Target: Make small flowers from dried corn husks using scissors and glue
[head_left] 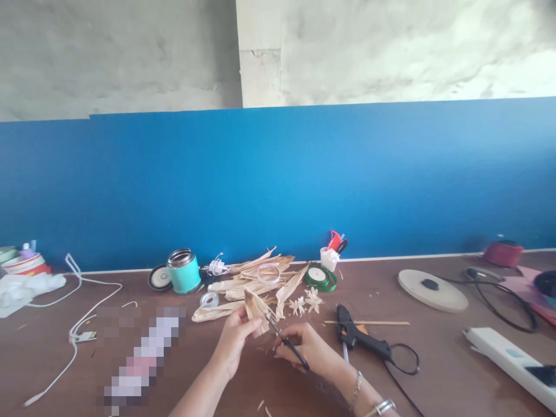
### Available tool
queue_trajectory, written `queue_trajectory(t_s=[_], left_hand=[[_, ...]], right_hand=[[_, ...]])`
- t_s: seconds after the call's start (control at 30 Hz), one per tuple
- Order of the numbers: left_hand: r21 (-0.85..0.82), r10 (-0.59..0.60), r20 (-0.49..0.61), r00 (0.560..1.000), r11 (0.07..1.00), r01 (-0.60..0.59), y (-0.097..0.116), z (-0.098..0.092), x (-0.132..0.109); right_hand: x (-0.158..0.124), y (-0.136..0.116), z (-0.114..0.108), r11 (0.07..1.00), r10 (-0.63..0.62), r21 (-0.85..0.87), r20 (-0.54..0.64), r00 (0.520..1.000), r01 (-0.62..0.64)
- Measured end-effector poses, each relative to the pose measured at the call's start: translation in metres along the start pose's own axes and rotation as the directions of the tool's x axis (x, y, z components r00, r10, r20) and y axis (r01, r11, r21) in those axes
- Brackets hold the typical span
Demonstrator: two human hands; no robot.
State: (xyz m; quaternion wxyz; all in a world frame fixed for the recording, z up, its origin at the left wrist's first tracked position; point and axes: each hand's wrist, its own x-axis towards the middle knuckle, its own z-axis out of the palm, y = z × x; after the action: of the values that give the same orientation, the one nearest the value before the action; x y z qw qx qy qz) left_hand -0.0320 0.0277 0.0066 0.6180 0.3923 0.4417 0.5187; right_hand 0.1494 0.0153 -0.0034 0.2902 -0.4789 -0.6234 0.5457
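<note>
Between the thumb and fingers of my left hand (237, 339) is a piece of dried corn husk (257, 310), pale with a brownish tip. My right hand (306, 347) grips a pair of dark-handled scissors (284, 340), whose blades reach to the right edge of the husk. Whether the blades are apart is too small to tell. Just beyond my hands lies a pile of dried husks (243, 288). Several petal-shaped husk flowers (311, 299) rest to the right of the pile, near a green ribbon spool (321, 278).
A black glue gun (362, 336) with a trailing cord lies right of my hands by a thin stick (391, 323). Behind stand a turquoise jar (184, 275) and a white cup (329, 258) of tools. White cables (93, 310) lie left; a power strip (508, 359) is far right.
</note>
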Motion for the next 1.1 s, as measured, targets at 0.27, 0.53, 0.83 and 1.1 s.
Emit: queue_trajectory(t_s=[0.27,0.53,0.83,1.1], left_hand=[[-0.124,0.062,-0.097,0.993,0.990,-0.074,0.0005,-0.0024,0.0034],[-0.196,0.059,-0.083,0.995,0.978,-0.074,0.0019,0.0038,-0.0023],[-0.228,0.056,-0.030,0.998,0.972,-0.061,-0.0040,0.0003,0.0019],[-0.221,0.030,-0.058,0.998,0.974,-0.042,0.0019,0.0052,-0.0032]], right_hand=[[-0.0029,-0.0054,0.0027,0.999,0.007,0.039,0.045,0.999,-0.009],[-0.0034,-0.0074,0.0056,0.994,-0.074,-0.084,-0.023,0.997,0.072],[-0.0019,-0.0005,0.0045,0.962,-0.183,-0.215,-0.052,0.982,0.168],[-0.0024,0.0000,0.0049,0.954,-0.211,-0.231,-0.069,0.975,0.190]])
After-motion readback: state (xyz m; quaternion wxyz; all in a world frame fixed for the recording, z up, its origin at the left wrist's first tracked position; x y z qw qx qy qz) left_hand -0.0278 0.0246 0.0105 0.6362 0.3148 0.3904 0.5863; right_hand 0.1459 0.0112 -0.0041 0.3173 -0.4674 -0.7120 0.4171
